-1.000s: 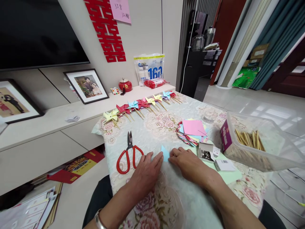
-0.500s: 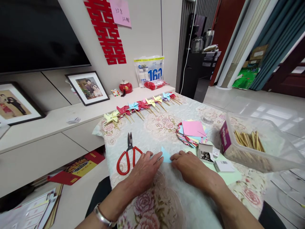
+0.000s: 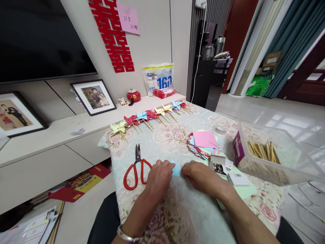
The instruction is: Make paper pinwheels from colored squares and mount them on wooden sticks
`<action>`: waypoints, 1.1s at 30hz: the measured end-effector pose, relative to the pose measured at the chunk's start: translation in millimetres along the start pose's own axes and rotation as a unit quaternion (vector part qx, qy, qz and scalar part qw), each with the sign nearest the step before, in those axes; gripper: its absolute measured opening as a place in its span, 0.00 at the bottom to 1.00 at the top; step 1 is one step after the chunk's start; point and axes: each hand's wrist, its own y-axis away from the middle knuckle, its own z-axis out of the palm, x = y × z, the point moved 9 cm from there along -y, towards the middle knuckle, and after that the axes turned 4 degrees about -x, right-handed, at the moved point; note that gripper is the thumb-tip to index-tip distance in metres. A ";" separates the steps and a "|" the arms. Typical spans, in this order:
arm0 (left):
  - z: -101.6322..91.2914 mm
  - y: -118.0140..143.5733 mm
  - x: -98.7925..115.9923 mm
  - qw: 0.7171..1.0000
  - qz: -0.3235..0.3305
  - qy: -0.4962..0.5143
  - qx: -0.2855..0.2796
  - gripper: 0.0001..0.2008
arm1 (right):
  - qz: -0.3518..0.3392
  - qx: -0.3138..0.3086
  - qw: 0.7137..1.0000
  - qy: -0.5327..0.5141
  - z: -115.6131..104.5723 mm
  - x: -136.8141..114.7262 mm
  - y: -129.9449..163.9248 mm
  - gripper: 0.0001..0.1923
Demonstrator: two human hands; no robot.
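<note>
A small piece of light-blue paper [image 3: 176,168], its upper corner pointed, lies low over the tablecloth between my two hands. My left hand [image 3: 160,176] is closed at the paper's left side, fingers curled inward. At the right edge my right hand [image 3: 199,173] pinches it, the fingertips partly hidden. Just left of my left hand rest scissors with red handles [image 3: 132,176], blades pointing away from me. A stack of coloured paper squares [image 3: 204,139], a pink one on top, sits beyond my right hand. Near that wrist is a small open box of metal pins [image 3: 218,167].
Finished paper pinwheels on sticks [image 3: 142,117] line the table's far edge. On the right stands a clear plastic bin [image 3: 264,166] of wooden sticks. A small white box [image 3: 238,179] rests on pale green paper. Behind runs a white cabinet [image 3: 83,135] with framed photos.
My left hand has turned more upright and its fingers have curled in at the blue paper. My right hand stays at the paper's right edge. The view has tilted slightly.
</note>
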 end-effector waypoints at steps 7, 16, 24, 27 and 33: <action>3.8 -7.6 -16.5 0.975 -0.128 0.125 0.135 0.13 | 0.035 -0.003 0.999 -0.042 1.6 8.1 -6.1 0.11; 13.0 0.0 -19.9 0.952 -0.115 0.216 0.185 0.22 | 0.088 0.053 0.994 -0.042 -8.4 22.3 -5.5 0.15; 14.7 1.5 -15.1 0.949 -0.117 0.229 0.184 0.18 | 0.080 0.081 0.993 -0.044 -8.8 24.2 -6.2 0.19; 14.7 2.0 -13.3 0.949 -0.115 0.226 0.185 0.19 | 0.078 0.084 0.993 -0.042 -9.1 24.2 -6.4 0.19; 13.6 3.8 -14.7 0.927 -0.123 0.303 0.184 0.18 | 0.075 0.096 0.991 -0.060 -8.1 28.1 -6.4 0.21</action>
